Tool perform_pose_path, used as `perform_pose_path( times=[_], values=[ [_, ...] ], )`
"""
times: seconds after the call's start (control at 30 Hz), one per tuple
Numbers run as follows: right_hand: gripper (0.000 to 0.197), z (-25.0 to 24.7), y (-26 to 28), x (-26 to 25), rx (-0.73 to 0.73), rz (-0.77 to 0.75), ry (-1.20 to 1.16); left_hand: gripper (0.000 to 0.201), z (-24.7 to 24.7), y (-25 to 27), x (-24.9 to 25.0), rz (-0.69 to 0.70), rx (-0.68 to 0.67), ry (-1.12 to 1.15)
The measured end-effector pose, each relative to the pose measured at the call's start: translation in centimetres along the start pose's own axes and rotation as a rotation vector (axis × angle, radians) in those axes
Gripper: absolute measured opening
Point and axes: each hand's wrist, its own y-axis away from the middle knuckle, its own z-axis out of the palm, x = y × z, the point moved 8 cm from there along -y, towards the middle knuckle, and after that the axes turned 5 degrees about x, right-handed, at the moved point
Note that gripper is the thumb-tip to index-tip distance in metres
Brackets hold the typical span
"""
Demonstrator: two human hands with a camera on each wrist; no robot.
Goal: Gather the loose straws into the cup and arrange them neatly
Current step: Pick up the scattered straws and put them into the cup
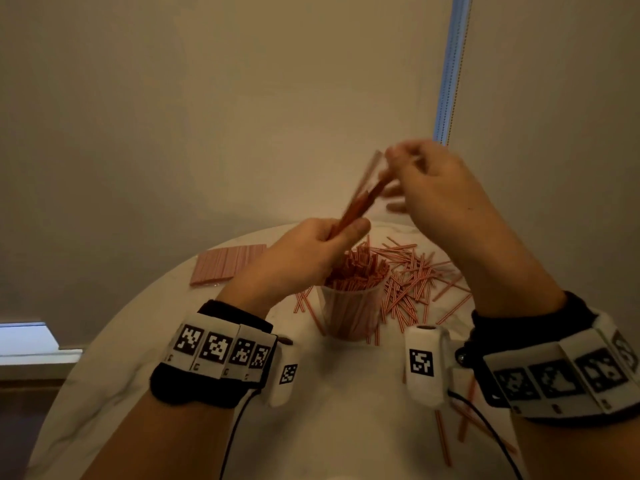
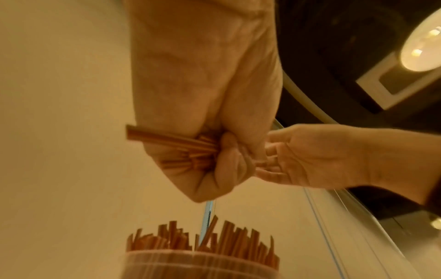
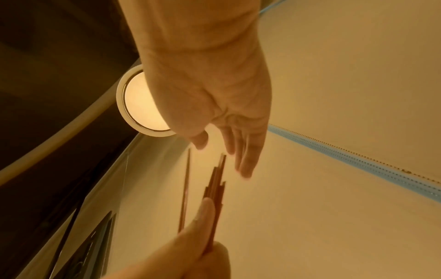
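- The left hand (image 1: 311, 251) grips a bunch (image 1: 360, 199) of red-striped straws, fingers and thumb curled tight round its lower end, above the cup (image 1: 351, 313).
- The bunch tilts up and away from the cup; its top ends are uneven in the right wrist view.
- The right hand (image 1: 440, 188) is higher than the cup, by the bunch's top end, fingers (image 3: 248, 160) straight and loosely spread, holding nothing. The head view is too blurred to tell whether they touch the straws.
- The clear cup stands upright on the table (image 1: 138, 358), packed with straws that stick out above its rim.
- Loose straws (image 1: 412, 282) lie scattered just right of the cup, a few to its left and nearer the person.
- A flat pack (image 1: 227, 265) of pink straws lies left of the cup, well apart.
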Motion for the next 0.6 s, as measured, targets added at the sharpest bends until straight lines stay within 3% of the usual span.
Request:
perform_pose_path(
  times=[0.07, 0.17, 0.27, 0.37, 0.47, 0.6],
  values=[
    [0.042, -0.6, -0.1, -0.9, 0.08, -0.09, 0.004, 0.053, 1.2, 0.4, 0.5, 0.025, -0.069, -0.133],
    [0.038, 2.1, 0.5, -0.9, -0.095, -0.151, 0.152, 0.054, 2.2, 0.6, 1.5, 0.062, -0.099, -0.176],
    [0.028, 2.7, 0.5, -1.0, -0.094, -0.171, 0.189, 0.056, 1.8, 0.7, 1.8, 0.052, -0.081, -0.154],
    [0.04, 2.5, 0.6, -1.1, -0.102, -0.129, 0.061, 0.049, 1.1, 0.7, 2.3, 0.086, -0.038, -0.193],
    [0.05, 4.1, 1.4, -0.8, -0.26, -0.115, 0.193, 0.05, 1.0, 0.6, 2.8, 0.142, -0.009, -0.343],
    [0.028, 4.4, 1.5, -0.6, -0.287, -0.182, 0.447, 0.042, 0.1, 0.7, 2.7, 0.121, 0.03, -0.47]
  ],
)
